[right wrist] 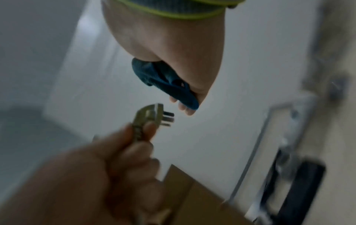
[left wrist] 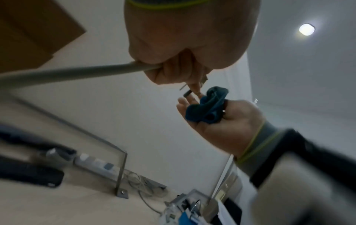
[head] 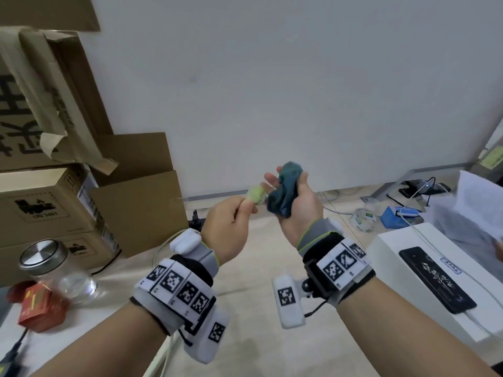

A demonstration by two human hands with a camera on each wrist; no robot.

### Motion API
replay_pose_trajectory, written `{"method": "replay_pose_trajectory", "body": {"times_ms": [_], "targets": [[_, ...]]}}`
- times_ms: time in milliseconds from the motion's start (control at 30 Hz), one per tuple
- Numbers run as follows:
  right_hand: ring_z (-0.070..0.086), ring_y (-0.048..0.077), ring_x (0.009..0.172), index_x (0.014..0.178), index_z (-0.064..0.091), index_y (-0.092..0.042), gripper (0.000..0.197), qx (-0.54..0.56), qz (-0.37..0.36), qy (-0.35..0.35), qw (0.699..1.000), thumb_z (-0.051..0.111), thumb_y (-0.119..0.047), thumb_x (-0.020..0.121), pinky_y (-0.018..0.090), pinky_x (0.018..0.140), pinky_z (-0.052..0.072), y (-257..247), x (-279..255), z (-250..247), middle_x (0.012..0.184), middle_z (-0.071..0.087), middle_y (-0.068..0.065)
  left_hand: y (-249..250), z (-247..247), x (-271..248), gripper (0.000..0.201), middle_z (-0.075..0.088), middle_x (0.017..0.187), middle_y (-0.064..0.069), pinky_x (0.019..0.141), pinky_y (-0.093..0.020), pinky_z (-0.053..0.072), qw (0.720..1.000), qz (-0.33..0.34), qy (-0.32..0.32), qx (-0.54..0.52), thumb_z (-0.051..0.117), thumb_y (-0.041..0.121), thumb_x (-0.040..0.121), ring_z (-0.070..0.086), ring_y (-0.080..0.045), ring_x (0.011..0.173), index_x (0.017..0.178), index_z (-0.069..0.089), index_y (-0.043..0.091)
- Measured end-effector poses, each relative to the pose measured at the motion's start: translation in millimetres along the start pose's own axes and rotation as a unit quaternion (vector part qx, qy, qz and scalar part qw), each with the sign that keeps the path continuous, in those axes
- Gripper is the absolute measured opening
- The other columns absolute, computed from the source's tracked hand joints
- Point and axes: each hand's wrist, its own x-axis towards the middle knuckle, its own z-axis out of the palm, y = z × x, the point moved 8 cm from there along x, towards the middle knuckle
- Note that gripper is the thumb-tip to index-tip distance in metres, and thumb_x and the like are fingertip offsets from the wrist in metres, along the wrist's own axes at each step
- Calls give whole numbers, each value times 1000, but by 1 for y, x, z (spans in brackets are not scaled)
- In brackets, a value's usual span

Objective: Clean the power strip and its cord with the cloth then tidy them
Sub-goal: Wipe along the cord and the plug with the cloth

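Head view: one cloth (head: pixel 283 190), one plug (head: pixel 255 195).

Crumpled teal cloth (head: pixel 284 190), pale plug (head: pixel 256 195) beside

Even, soft indoor light; ceiling lamp (left wrist: pixel 306 29) glares in left wrist view; both wrist views motion-blurred, worst near edges; head view sharp, edges bowed.

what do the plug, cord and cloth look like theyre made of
Plug: pale matte plastic body, probably; dark prongs look metal. Cord: smooth grey sheath, likely rubber or PVC, bending gently. Cloth: soft teal fabric, bunched in folds, maybe microfibre.
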Motion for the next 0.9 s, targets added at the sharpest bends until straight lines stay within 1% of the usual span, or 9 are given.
{"method": "replay_pose_trajectory", "body": {"times_ms": [133,200,367,533,667,733,767,833,900], "targets": [[56,12,97,130,48,-28,36,-285,-237,-91,924,44,-39,96,29,84,51,-4,-25,18,117,59,7,-11,12,0,46,40,49,7,48,-28,27,975,-136,-55,-169,38,25,100,34,-7,43,55,50,25],[59,9,92,123,52,-36,35,-354,-280,-103,886,45,-48,90,30,81,53,2,-35,26,110,62,-3,-9,20,-5,42,37,47,4,48,-28,20,956,-169,-95,-218,37,24,97,27,-10,41,56,43,21],[58,25,66,79,62,-16,42,-372,-223,-24,901,44,-53,85,36,60,50,1,-26,20,83,70,9,12,18,-5,47,39,45,10,51,-29,27,987,-40,-116,-104,33,24,100,33,-6,44,54,40,26],[56,25,57,79,58,-6,38,-233,-87,17,969,37,-31,100,29,48,43,4,-21,16,76,72,11,21,18,-7,41,43,54,10,53,-22,27,994,44,-101,0,30,26,102,43,-5,51,62,37,24],[62,27,73,75,50,-14,36,-1,84,19,996,37,-39,98,32,66,49,18,-13,11,69,69,11,11,19,-8,33,42,56,10,55,-28,28,995,31,-93,-8,27,34,95,40,-7,53,67,40,25],[61,26,80,82,56,-13,43,55,73,10,996,36,-48,99,35,74,50,14,-14,13,77,67,8,10,18,-6,33,45,57,12,58,-28,31,996,13,-85,-9,30,31,99,44,-4,56,71,46,21],[59,23,77,87,58,-14,40,12,41,-1,999,39,-48,98,31,66,51,12,-16,15,79,64,5,10,19,-5,32,49,61,12,60,-31,34,996,6,-85,4,33,26,101,47,-5,59,74,49,18],[57,15,72,99,58,-18,23,-203,-67,-19,977,51,-40,96,24,57,49,9,-23,18,82,60,-1,9,21,-2,28,58,70,2,64,-36,41,995,0,-93,31,35,20,101,54,-19,68,81,53,11],[63,15,85,101,57,-21,19,-335,-142,-20,931,55,-39,93,25,73,52,8,-28,19,93,66,4,9,24,-2,24,58,73,-5,61,-38,40,993,11,-106,56,37,17,100,52,-23,66,86,54,7]]}}
